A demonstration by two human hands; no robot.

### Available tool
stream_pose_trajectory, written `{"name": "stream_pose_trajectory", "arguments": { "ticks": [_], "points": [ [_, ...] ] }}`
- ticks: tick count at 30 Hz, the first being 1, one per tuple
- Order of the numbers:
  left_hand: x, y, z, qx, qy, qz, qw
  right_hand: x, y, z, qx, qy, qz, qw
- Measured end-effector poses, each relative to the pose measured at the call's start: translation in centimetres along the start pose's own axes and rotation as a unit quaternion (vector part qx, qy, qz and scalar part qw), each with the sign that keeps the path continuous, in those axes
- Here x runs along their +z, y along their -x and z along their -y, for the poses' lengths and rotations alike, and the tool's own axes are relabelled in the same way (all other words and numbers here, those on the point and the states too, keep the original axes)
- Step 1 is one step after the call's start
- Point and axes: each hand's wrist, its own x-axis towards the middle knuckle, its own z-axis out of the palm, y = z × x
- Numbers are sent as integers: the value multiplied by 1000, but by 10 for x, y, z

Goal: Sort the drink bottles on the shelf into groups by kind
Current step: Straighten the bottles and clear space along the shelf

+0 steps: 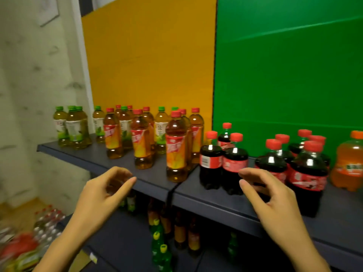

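Both hands hang in front of the dark shelf [149, 178], empty and half curled; the left hand [102, 195] sits low before the shelf's front edge with its fingers bent loosely inward and nothing between them; the right hand [275, 201] hovers just before the cola bottles [222, 163], fingers spread and arched, thumb apart from the rest, gripping nothing; on the shelf the drinks stand upright in rough clusters; at the far left, before the pale wall, green-capped tea bottles [72, 128] with white and green labels stand close together; to their right, in front of the yellow panel [149, 55], red-capped tea bottles [175, 148] with red and orange labels are mixed with several more green-capped ones standing among and behind them; right of those, before the green panel [284, 75], the dark cola bottles with red caps and red labels form two bunches, one beside the seam between the shelf boards and one further right; at the right edge of the view an orange soda bottle [348, 163] with an orange cap stands beside the colas; below the shelf, on a lower level, more bottles show dimly, among them green bottles with yellow caps [160, 242]; at the lower left a blurred pack of clear bottles [49, 220] lies near the floor
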Motion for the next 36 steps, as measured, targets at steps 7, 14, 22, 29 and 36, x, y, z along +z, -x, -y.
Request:
{"name": "stream_pose_trajectory", "arguments": {
  "ticks": [7, 14, 22, 29, 36],
  "points": [
    [-52, -6, 63, 8, -55, 10, 998, 87, -9, 26, 21, -19, 31, 999],
    [-60, -27, 111, -10, -44, 6, 999, 147, -32, 36, 18, -24, 35, 999],
    [-51, -88, 161, 14, -19, 11, 1000, 221, -69, 33, 19, -27, 4, 999],
    [-32, -189, 180, 82, 25, 12, 996, 267, -120, 32, -4, 6, -49, 999],
    [-9, -284, 157, 167, 69, 12, 983, 282, -181, 49, -20, -11, -104, 994]
  ]
}}
